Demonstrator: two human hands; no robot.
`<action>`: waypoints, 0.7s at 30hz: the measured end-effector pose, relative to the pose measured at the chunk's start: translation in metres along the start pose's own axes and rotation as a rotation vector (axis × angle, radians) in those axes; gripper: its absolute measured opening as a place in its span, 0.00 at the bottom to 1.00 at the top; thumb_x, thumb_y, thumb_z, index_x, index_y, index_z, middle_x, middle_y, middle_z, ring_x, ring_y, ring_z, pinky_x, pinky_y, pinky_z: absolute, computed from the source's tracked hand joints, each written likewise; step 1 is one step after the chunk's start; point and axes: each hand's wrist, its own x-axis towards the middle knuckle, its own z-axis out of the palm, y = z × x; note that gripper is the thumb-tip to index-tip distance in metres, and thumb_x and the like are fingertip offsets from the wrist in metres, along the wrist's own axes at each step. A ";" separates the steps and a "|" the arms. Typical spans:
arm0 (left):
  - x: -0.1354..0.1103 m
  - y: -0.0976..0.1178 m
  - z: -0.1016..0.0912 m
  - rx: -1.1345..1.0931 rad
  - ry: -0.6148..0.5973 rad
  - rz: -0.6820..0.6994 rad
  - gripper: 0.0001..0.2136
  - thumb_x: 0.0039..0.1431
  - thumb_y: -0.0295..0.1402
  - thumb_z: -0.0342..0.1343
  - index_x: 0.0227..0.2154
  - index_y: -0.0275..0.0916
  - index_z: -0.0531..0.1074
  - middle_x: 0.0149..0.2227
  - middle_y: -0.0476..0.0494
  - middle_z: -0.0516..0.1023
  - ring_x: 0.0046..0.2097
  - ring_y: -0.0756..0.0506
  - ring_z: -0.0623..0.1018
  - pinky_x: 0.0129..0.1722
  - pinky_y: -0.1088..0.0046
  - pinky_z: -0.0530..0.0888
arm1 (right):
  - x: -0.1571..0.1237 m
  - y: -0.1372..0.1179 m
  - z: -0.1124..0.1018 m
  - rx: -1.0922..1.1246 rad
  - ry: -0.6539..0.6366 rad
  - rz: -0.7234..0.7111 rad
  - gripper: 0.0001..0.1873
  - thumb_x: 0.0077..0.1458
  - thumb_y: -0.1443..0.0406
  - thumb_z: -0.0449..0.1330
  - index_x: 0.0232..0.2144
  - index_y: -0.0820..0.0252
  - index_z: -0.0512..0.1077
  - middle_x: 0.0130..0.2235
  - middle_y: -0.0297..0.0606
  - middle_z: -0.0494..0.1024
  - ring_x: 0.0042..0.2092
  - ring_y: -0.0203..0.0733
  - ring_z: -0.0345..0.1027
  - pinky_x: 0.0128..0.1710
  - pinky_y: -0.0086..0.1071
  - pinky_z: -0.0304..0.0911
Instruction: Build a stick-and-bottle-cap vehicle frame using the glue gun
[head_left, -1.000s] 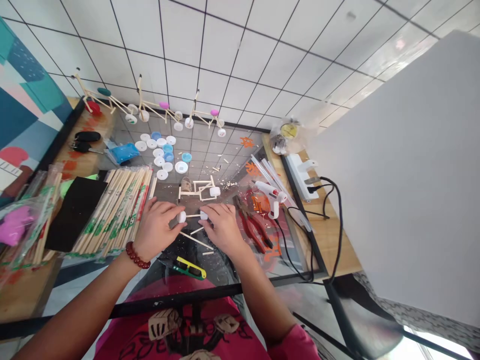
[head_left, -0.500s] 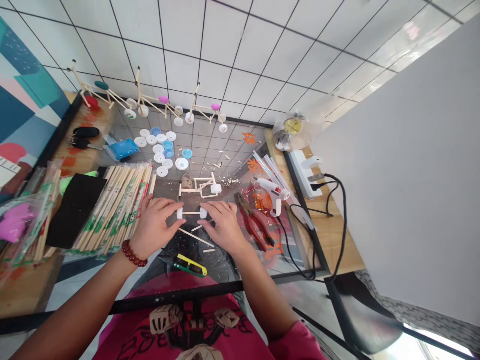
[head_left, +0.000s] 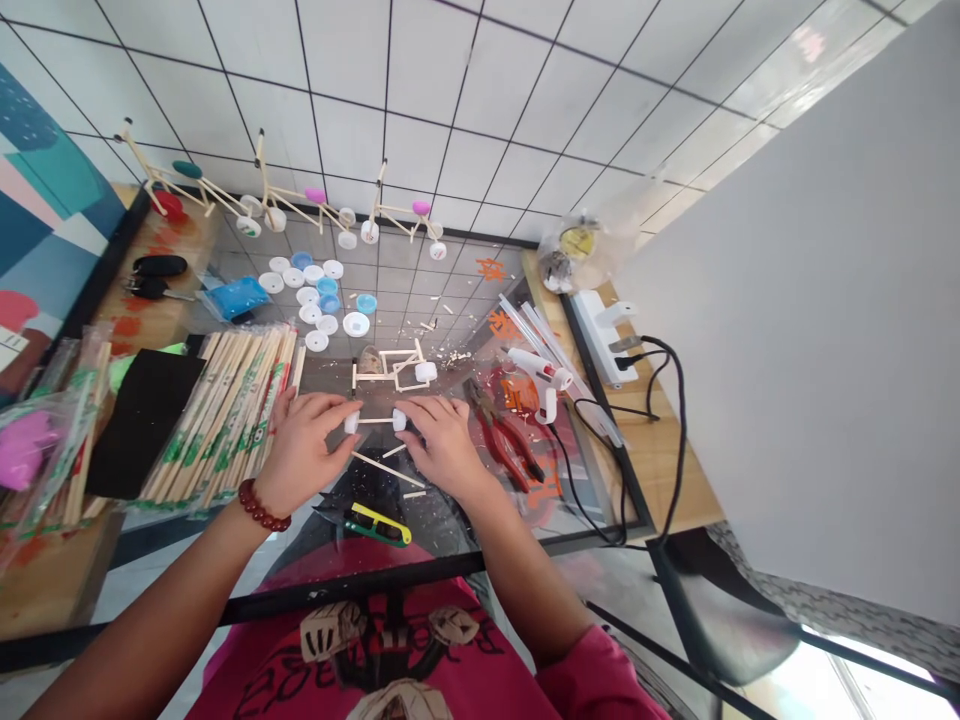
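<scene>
Thumbs and fingertips pinched narrow, a person's left hand and right hand hold a white-capped stick level between them, one on each end cap, above a glass tabletop. Whether the piece touches the glass cannot be told. A short span of bare stick shows between the caps.

Just beyond the fingers, on the far side, lies a small wooden frame with a white cap at its right end. Loose cut sticks lie on the near side of the hands, and nearer still, snips with a yellow and green handle rest short of the table's black near edge.

Room is tight sideways: bagged wooden sticks crowd the left hand, with a black sheet farther left, while red-handled pliers lie near the right hand. Past them are a white glue gun, clear rods and, beyond the right edge, a power strip.

On the far side, left of the frame, white and blue caps sit clustered, a stretch of glass separating them from the hands. Three stick-built models line the far edge.
</scene>
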 end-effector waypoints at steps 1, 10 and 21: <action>0.000 0.000 0.000 -0.008 0.000 0.004 0.14 0.62 0.35 0.55 0.47 0.42 0.80 0.46 0.38 0.82 0.51 0.35 0.79 0.64 0.44 0.57 | 0.000 0.000 0.000 0.012 0.005 -0.004 0.18 0.62 0.66 0.62 0.54 0.54 0.73 0.55 0.43 0.79 0.56 0.48 0.69 0.55 0.44 0.50; 0.000 -0.001 0.000 -0.021 -0.003 0.015 0.13 0.62 0.36 0.56 0.46 0.43 0.80 0.45 0.38 0.82 0.51 0.35 0.79 0.66 0.43 0.54 | 0.001 -0.003 0.000 0.099 0.015 0.026 0.17 0.59 0.69 0.61 0.51 0.55 0.74 0.50 0.41 0.82 0.52 0.45 0.72 0.55 0.42 0.49; -0.001 -0.001 0.000 -0.020 -0.007 0.000 0.17 0.62 0.38 0.57 0.51 0.39 0.77 0.47 0.36 0.82 0.53 0.34 0.78 0.65 0.44 0.54 | -0.001 -0.001 0.000 0.061 -0.013 0.044 0.22 0.60 0.65 0.64 0.56 0.55 0.71 0.59 0.45 0.76 0.57 0.49 0.68 0.57 0.44 0.48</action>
